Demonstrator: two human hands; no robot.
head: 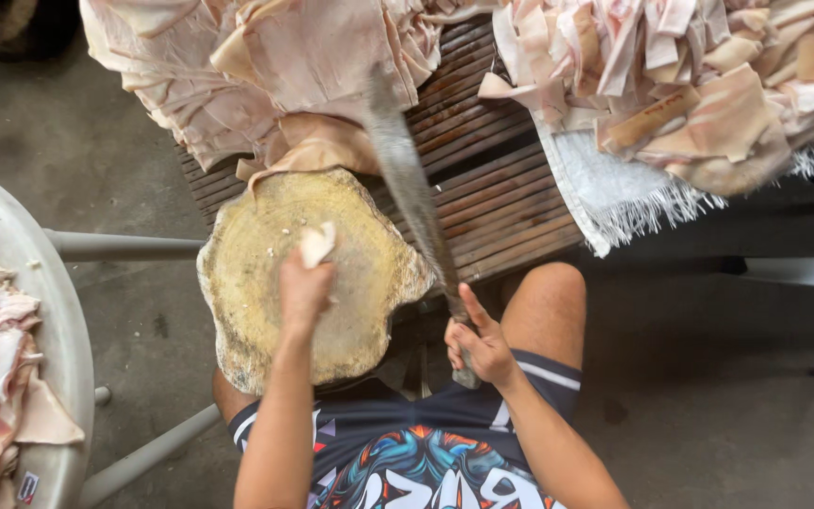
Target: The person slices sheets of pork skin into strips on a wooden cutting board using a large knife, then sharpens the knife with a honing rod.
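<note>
— So, where's the piece sitting?

— Pinched in my left hand (305, 287), fingers closed on a small pale strip of pork skin (317, 245) pressed onto the round chopping block (247, 283). My right hand (482, 347) is wrapped tight around the long knife (412, 188), raised and blurred, so I can't quite judge its edge.

— How do you cut it cleanly?

— I'd say tuck the fingertips back, keep the strip flat, and bring the blade down just beyond them.
</note>
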